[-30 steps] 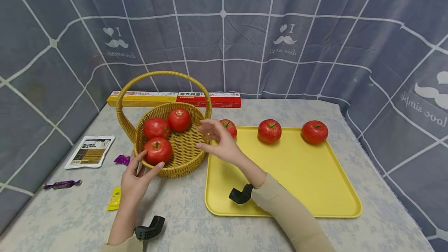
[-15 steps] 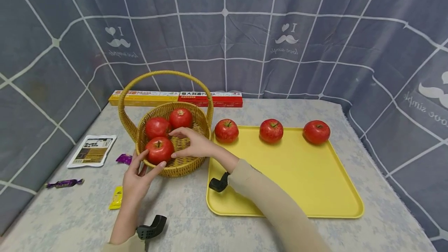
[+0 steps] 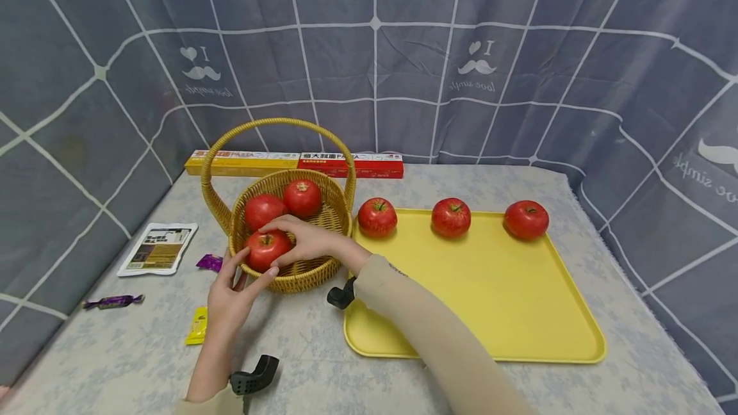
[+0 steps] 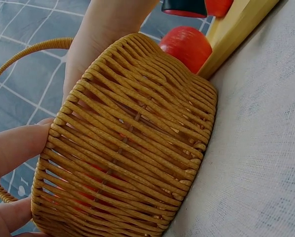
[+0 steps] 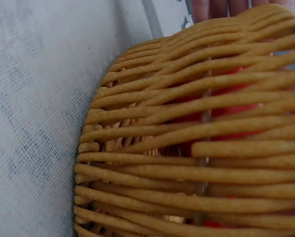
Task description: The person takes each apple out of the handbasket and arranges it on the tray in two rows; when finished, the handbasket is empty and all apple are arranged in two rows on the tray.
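A wicker basket (image 3: 300,283) with a tall arched handle stands on the cloth, left of centre. Three red apples are inside. My right hand (image 3: 311,241) reaches over the basket's right side and grips the front apple (image 3: 266,253) between thumb and fingers. The other two, a left apple (image 3: 263,211) and a back apple (image 3: 302,197), lie behind it. At the front left, my left hand (image 3: 229,296) holds the basket's rim, its thumb and forefinger over the edge close to the front apple. In the right wrist view, basket weave (image 5: 187,173) hides most of the right hand's work.
A yellow tray (image 3: 478,300) lies right of the basket, with three apples (image 3: 451,218) along its back edge. Behind the basket are pasta boxes (image 3: 352,166). On the left lie a white-edged pouch (image 3: 158,248), purple candies (image 3: 113,301) and a yellow packet (image 3: 197,325).
My right hand has moved left from the basket's right rim, down into the basket, and closed round the front apple. The left hand has stayed at the rim.
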### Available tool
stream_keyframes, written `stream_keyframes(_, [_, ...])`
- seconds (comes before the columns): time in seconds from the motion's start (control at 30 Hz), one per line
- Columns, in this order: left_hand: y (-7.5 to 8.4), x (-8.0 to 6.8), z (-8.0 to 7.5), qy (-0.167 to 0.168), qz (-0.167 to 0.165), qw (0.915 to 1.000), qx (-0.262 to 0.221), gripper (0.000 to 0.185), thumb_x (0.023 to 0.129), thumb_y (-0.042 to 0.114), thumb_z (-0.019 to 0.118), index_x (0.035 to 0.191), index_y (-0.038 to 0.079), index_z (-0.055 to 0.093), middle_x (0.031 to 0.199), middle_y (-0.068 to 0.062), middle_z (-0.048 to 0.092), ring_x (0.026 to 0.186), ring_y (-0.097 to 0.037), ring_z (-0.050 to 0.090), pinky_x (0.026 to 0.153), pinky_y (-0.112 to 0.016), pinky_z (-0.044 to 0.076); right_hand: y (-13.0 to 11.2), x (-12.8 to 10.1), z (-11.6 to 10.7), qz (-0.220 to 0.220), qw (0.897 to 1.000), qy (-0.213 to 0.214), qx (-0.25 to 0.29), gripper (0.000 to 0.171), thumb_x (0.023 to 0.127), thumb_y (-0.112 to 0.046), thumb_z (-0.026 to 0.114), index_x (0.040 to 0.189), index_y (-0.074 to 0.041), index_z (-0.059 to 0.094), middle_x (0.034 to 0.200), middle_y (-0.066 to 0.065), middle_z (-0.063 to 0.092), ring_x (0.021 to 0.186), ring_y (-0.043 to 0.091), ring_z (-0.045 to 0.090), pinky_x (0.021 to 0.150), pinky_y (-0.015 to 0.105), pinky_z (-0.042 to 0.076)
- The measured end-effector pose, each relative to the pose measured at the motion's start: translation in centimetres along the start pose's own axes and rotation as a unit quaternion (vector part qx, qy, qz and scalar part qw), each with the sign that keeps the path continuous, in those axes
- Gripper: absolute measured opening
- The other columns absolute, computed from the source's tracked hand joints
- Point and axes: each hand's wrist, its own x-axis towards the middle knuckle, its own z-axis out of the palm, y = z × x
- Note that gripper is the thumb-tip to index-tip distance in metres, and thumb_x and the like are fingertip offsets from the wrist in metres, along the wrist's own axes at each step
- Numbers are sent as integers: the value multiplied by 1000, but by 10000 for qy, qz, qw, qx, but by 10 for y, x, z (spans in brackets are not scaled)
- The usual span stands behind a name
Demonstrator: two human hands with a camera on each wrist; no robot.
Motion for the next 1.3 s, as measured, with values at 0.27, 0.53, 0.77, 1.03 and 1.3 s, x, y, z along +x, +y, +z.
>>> stream_keyframes(0.27, [1, -1, 0, 77, -9, 9999, 94, 79, 82, 35, 73, 147, 13, 33, 156, 4, -1, 141, -20, 13, 109, -38, 30, -3, -1, 2, 141, 9992, 43, -360, 59, 77, -26, 78, 128, -16, 51, 127, 2, 46, 113, 10, 43, 93, 20, 41])
stream_keyframes(0.53, [1, -2, -1, 93, 42, 9999, 105, 79, 83, 34, 73, 147, 11, 33, 156, 3, 0, 141, -22, 13, 109, -40, 29, -8, -12, -2, 284, 9992, 137, -265, 61, 72, -23, 82, 123, -15, 51, 119, 1, 51, 107, 10, 47, 88, 17, 43])
stream_keyframes(0.77, [1, -2, 0, 63, 61, 9999, 143, 80, 83, 33, 73, 147, 10, 31, 156, 2, -1, 141, -23, 13, 110, -41, 28, -5, -27, -5, 397, 9934, 965, -477, 65, 68, -31, 84, 122, -18, 51, 115, 1, 45, 102, 11, 48, 85, 22, 47])
stream_keyframes(1.03, [1, -2, 1, 85, 85, 9999, 106, 78, 83, 30, 73, 147, 9, 32, 156, 1, 0, 141, -22, 12, 110, -39, 28, -7, -77, -32, 111, 9823, 1843, 328, 68, 68, -30, 85, 126, -22, 50, 121, -3, 45, 107, 12, 48, 87, 29, 50])
stream_keyframes(1.3, [2, -2, 1, 92, 38, 9999, 135, 79, 82, 34, 73, 147, 11, 33, 156, 1, 0, 141, -21, 12, 110, -39, 29, 1, -136, -48, -162, 9846, 1356, 1088, 70, 68, -14, 85, 128, -13, 48, 126, 2, 45, 113, 17, 47, 90, 31, 51])
